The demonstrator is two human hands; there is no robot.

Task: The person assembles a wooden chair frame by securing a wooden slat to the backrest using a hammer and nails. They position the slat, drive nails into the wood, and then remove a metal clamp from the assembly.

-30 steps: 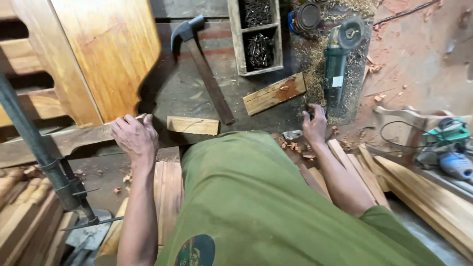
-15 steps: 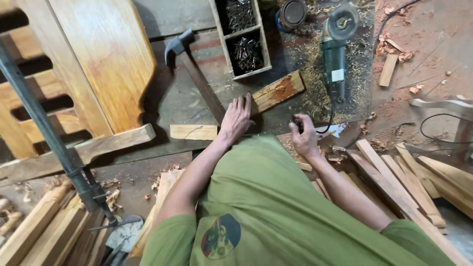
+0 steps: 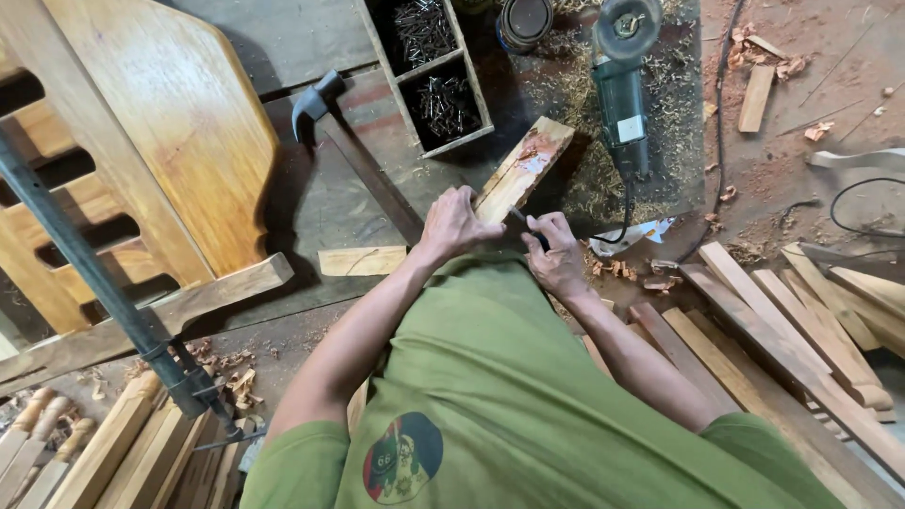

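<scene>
Both hands now converge at block near end: left hand pins it flat, right hand pinches pencil, tip at wood. Marking looks underway.

Hands on a wood block, tools all around

The left hand lies on the wood block. The right hand is just beside it. The hammer lies to the left, the grinder to the right, the nail box behind.
</scene>
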